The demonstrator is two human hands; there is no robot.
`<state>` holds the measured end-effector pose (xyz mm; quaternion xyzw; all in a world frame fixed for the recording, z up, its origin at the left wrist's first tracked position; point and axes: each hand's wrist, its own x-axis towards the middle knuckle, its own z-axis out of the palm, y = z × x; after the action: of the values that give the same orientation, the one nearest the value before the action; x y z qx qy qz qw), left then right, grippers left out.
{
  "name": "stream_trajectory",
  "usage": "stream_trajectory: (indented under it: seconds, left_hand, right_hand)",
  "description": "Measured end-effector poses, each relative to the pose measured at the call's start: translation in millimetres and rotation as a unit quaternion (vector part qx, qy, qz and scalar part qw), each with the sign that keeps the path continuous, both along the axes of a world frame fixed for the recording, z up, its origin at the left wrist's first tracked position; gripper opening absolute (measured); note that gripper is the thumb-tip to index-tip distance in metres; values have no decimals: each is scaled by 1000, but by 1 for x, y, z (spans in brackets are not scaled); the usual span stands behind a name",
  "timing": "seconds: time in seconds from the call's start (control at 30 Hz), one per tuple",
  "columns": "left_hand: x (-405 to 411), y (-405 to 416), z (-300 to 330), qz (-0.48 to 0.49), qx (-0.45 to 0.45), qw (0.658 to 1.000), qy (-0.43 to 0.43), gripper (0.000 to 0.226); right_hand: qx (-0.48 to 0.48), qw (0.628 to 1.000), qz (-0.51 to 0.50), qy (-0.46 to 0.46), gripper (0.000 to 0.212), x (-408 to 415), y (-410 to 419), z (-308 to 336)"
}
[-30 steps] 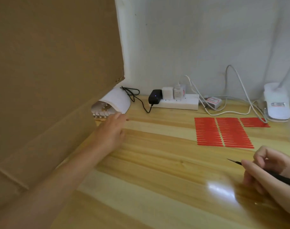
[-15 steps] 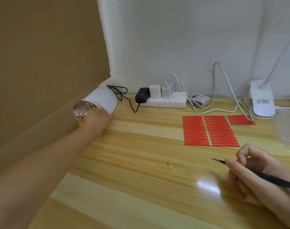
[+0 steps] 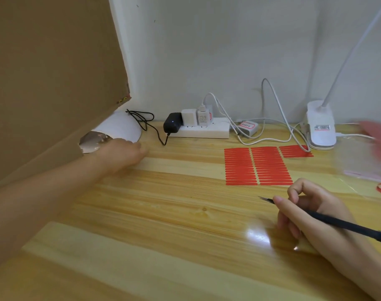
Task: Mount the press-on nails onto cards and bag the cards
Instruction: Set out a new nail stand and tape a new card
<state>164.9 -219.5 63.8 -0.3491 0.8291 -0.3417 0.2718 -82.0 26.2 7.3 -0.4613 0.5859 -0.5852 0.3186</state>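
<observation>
The cardboard box [image 3: 48,83] is the largest thing here; it stands at my left and leans over the far left corner of the wooden desk [image 3: 163,224]. Under its edge sits the white nail-curing lamp [image 3: 120,127], with its open mouth turned to me. My left hand [image 3: 122,154] reaches to that mouth and rests on the desk just in front of it; the fingers are bent downward, but I cannot tell if this grip closes on anything (the nails inside the lamp are hidden from me).

At the back wall lies a white power strip [image 3: 203,131] with a black adapter [image 3: 172,124] and white chargers [image 3: 197,117] plugged in. At the far right stands the white clip lamp [image 3: 321,129].

Between the power strip and my right hand lie the red adhesive-tab sheets [image 3: 259,165], flat on the desk. At the right edge lie clear bags [image 3: 363,161], rather blurred.

My right hand [image 3: 311,216] rests on the desk near me, its grip pinching black tweezers [image 3: 328,220] like a pen, the tip pointing left.
</observation>
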Motion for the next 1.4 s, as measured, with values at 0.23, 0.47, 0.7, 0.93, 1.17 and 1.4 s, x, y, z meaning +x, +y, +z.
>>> stream_trajectory:
  seconds: [0.23,0.47,0.7,0.93,1.17,1.4]
  left_hand:
    - [-84,53,-4,-120,101,984,79,19]
    - [-129,74,-12,-157,163,957,184,19]
    - [-91,56,1,-112,308,813,481,40]
    - [-1,13,-28,125,105,565,809,17]
    - [35,-39,-37,287,47,514,807,45]
    - [24,-62,-24,351,25,354,866,40]
  right_hand:
    - [-5,1000,-11,-26,24,-1,3,2]
    - [-3,999,-14,-42,23,-4,5,1]
    - [1,998,-28,-47,24,-4,4,0]
    - [-13,999,-35,-39,20,-1,0,-2]
    - [-14,999,-33,-33,18,-2,-8,-9]
    - [-24,1000,-18,-7,31,10,-19,-4]
